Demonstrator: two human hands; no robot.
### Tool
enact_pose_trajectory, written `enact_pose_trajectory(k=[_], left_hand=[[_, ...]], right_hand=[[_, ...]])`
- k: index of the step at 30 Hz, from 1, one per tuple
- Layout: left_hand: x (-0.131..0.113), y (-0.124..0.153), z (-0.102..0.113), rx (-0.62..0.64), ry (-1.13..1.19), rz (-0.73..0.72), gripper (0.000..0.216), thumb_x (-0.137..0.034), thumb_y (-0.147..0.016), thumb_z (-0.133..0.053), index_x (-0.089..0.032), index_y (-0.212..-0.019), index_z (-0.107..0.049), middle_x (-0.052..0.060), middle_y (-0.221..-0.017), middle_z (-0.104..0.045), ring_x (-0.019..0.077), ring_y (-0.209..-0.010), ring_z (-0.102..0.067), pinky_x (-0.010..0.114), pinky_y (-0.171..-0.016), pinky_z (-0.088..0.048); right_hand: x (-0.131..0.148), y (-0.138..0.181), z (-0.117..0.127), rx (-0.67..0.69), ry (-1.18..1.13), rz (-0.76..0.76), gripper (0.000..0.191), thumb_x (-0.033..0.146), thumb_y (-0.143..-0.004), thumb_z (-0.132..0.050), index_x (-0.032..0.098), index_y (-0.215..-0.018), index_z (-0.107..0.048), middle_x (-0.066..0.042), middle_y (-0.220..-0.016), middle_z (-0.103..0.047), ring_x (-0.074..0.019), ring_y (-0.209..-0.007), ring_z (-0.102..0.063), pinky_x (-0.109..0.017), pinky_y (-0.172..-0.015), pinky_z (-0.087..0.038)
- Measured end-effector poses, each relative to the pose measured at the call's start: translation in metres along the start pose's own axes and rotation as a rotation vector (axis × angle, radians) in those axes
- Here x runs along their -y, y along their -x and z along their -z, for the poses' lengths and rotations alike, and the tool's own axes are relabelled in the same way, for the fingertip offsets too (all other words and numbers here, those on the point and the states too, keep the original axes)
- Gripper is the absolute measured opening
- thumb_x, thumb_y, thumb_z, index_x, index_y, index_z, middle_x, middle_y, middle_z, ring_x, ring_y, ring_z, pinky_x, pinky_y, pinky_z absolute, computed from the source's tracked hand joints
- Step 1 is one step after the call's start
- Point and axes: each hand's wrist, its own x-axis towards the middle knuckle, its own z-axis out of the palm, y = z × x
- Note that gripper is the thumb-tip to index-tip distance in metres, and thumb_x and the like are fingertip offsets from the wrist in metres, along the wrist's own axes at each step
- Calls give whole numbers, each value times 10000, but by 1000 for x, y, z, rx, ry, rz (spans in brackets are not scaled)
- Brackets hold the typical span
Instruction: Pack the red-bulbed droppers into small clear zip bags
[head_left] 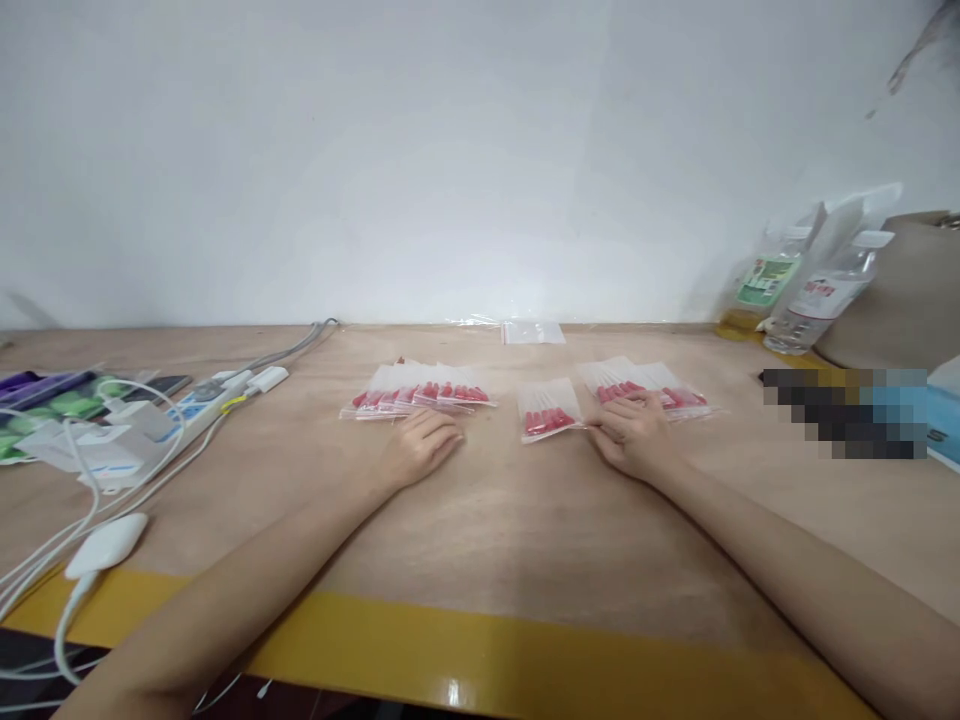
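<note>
Small clear zip bags [421,388] lie overlapped on the left, holding red pieces with thin pale stems. My left hand [424,446] rests palm down just in front of them, fingers loosely bent and lying on the tabletop. In the middle, a single zip bag [547,408] of the same red-ended pieces lies flat. The thumb and finger of my right hand [634,437] meet at its lower right corner. Behind that hand, more overlapped zip bags [651,384] are partly covered by my fingers. What exactly the red-ended pieces are is too small to tell.
By the wall lies a flat clear bag [532,333]. A power strip [202,410] with white chargers [124,452] and cables takes up the left side. Two plastic bottles [817,300] and a blue pack [943,420] stand right. A yellow strip [420,640] edges the wooden table.
</note>
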Motion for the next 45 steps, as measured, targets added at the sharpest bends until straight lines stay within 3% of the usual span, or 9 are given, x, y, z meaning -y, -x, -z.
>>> enact_pose_trajectory(k=[6,10,16,21,25,29,35,39,45], left_hand=[[-35,-31,-28,43,186,129,533,-377,-746,-606,-176,-1218,-459,140,-1257,-454,254,-1133,-465,406,-915,-438],[-42,-47,-50,35,278,104,364,-282,-818,-521,-200,-1173,-513,112,-1261,-469,213,-1126,-484,365,-922,-447],[-16,-66,-57,59,227,-80,357,-110,-874,-349,-206,-1176,-512,68,-1152,-561,159,-1120,-490,330,-938,-435],[13,-80,-46,278,32,-14,307,-156,-870,-358,-180,-1084,-576,82,-1062,-594,197,-1059,-513,352,-895,-428],[19,-72,-39,469,-113,49,319,-366,-859,-414,-210,-1103,-547,81,-1091,-586,235,-1009,-530,408,-864,-390],[23,-53,-31,544,-213,94,356,-407,-892,-318,-270,-1185,-468,68,-1225,-510,233,-1044,-516,403,-839,-366],[36,-28,-7,524,-225,86,367,-409,-895,-305,-268,-1191,-469,59,-1217,-519,241,-1053,-501,434,-875,-347],[27,-21,0,371,-204,80,444,-484,-823,-433,-227,-1181,-484,96,-1230,-507,310,-1167,-404,558,-983,-224],[-23,-40,-22,269,119,66,363,-303,-846,-447,-176,-1185,-479,82,-1224,-505,190,-1172,-429,341,-991,-370]], right_hand=[[20,-4,-4,140,-361,-119,116,208,-831,-450,192,-750,-533,-32,-738,-610,-156,-679,-553,-291,-645,-393],[22,-2,-1,182,-541,-183,118,244,-838,-447,204,-755,-521,-22,-742,-606,-149,-669,-561,-269,-595,-426],[4,-2,6,213,-115,-142,350,403,-749,-559,190,-1027,-548,-84,-1027,-610,-243,-964,-543,-431,-886,-350],[-14,4,0,255,270,-272,415,468,-817,-446,176,-1081,-577,-131,-1141,-572,-313,-1126,-446,-588,-978,-137],[-18,6,-6,358,234,-262,416,440,-845,-404,194,-1148,-546,-110,-1181,-558,-288,-1099,-483,-614,-996,-70],[-12,3,-9,413,70,-279,404,394,-857,-392,207,-1192,-519,-91,-1235,-518,-274,-1125,-470,-595,-1003,-162],[19,-9,-14,415,-153,-135,390,322,-859,-408,200,-1217,-503,-81,-1242,-506,-234,-1161,-435,-461,-999,-309],[43,-19,-22,409,-235,-70,399,283,-853,-419,161,-1225,-494,-108,-1224,-509,-232,-1143,-446,-430,-994,-335],[46,-24,-31,345,-391,-62,451,238,-833,-438,183,-1279,-405,-102,-1280,-443,-207,-1177,-422,-383,-978,-371]])
